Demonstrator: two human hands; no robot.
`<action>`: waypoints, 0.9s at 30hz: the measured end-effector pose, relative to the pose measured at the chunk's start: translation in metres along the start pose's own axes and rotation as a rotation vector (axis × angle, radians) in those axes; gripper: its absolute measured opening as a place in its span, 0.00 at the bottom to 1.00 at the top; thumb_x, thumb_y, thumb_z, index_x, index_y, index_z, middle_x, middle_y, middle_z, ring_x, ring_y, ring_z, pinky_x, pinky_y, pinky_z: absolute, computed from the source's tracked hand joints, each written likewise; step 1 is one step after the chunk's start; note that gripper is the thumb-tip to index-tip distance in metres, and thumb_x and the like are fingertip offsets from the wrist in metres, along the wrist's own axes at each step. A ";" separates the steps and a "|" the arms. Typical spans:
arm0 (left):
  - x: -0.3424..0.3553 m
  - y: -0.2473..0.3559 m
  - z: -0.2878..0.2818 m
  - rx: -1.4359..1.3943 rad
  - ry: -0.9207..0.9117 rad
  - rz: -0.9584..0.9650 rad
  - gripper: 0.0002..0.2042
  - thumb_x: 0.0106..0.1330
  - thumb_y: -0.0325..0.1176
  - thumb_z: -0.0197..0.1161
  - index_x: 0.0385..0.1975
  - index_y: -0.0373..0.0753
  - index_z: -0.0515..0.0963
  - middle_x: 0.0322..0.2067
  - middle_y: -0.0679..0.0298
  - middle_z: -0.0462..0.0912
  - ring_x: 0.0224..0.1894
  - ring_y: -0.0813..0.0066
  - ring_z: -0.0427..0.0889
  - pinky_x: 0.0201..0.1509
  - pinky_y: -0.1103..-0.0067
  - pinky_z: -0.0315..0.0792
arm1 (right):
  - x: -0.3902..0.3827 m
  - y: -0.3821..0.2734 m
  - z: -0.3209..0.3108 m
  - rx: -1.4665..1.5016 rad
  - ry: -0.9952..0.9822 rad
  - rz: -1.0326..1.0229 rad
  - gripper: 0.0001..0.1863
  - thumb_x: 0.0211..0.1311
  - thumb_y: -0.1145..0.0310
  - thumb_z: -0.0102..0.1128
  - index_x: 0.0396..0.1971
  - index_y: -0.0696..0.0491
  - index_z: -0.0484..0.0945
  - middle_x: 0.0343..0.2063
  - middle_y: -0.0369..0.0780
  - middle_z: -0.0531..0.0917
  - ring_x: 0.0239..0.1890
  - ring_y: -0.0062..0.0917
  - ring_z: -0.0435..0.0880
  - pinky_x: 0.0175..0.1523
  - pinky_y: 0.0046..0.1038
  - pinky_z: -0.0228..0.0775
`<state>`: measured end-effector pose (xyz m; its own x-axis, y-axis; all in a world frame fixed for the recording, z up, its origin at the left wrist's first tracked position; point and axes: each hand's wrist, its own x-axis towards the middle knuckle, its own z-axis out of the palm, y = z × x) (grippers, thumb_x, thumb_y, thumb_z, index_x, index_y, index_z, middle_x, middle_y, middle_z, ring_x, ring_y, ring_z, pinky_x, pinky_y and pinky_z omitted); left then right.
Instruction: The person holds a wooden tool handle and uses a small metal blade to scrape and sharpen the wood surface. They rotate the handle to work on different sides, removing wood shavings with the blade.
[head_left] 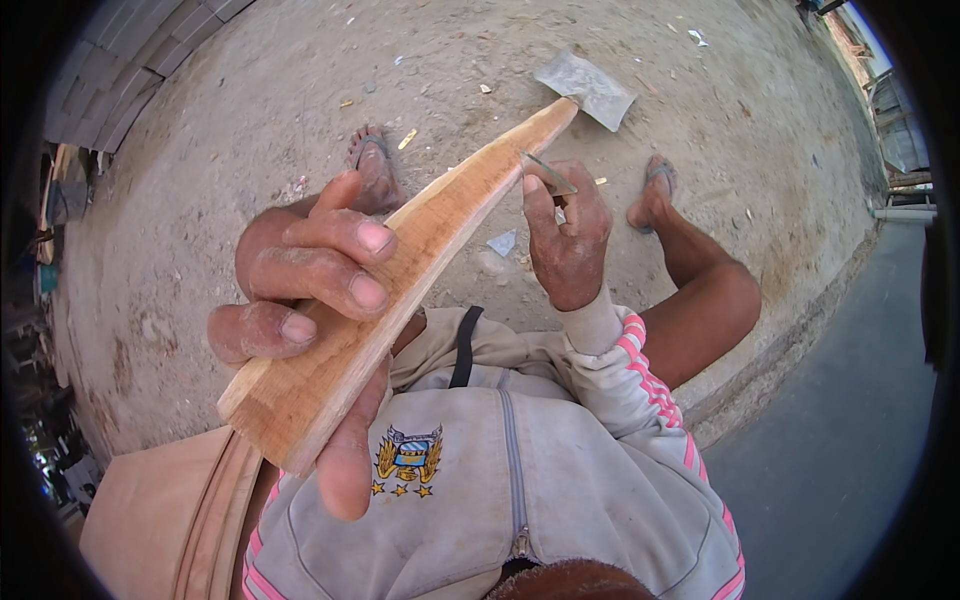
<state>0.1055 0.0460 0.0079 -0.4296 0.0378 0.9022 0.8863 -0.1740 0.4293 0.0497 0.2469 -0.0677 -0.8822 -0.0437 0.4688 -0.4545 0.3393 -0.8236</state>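
Note:
A long tapered piece of bare wood point(370, 325) slants across the middle, its broad end near my body and its narrow end far to the right. My left hand point(320, 275) is closed around the broad part, fingers over the left edge and thumb under the right. Between the thumb and fingers of my right hand point(570, 235) is a thin flat shard point(553, 178) that looks like glass. Its far tip meets or overlaps the wood's right edge near the narrow end; whether it presses on the wood, I cannot tell.
A greyish translucent sheet point(587, 88) lies beyond the wood's tip, and a smaller shard point(503, 242) is on the dusty ground point(250, 130) between my feet. Stacked wooden boards point(160, 500) stand at the lower left. Grey blocks point(125, 65) are piled at the far left.

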 end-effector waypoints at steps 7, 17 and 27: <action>0.009 0.010 0.007 0.032 -0.022 -0.041 0.51 0.42 0.79 0.62 0.57 0.41 0.68 0.50 0.53 0.77 0.63 0.50 0.73 0.75 0.46 0.51 | -0.001 -0.015 -0.011 0.051 -0.023 -0.025 0.07 0.67 0.72 0.60 0.39 0.61 0.78 0.29 0.43 0.78 0.27 0.25 0.75 0.32 0.28 0.68; 0.021 0.006 0.034 -0.003 0.065 -0.061 0.49 0.37 0.78 0.64 0.54 0.44 0.70 0.42 0.60 0.79 0.56 0.56 0.78 0.75 0.46 0.52 | 0.002 -0.013 -0.019 0.144 0.082 -0.061 0.08 0.66 0.72 0.58 0.39 0.61 0.78 0.28 0.45 0.77 0.27 0.35 0.77 0.33 0.34 0.71; 0.028 0.005 0.053 -0.001 0.060 -0.047 0.49 0.37 0.80 0.62 0.51 0.44 0.72 0.39 0.60 0.80 0.54 0.57 0.79 0.74 0.43 0.52 | 0.000 -0.009 -0.037 0.168 0.106 -0.012 0.08 0.67 0.71 0.58 0.39 0.60 0.78 0.29 0.45 0.78 0.28 0.34 0.78 0.33 0.33 0.71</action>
<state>0.1067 0.0988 0.0376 -0.4808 -0.0130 0.8767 0.8645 -0.1745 0.4715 0.0588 0.2783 -0.0482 -0.8627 0.0548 0.5028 -0.4872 0.1772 -0.8551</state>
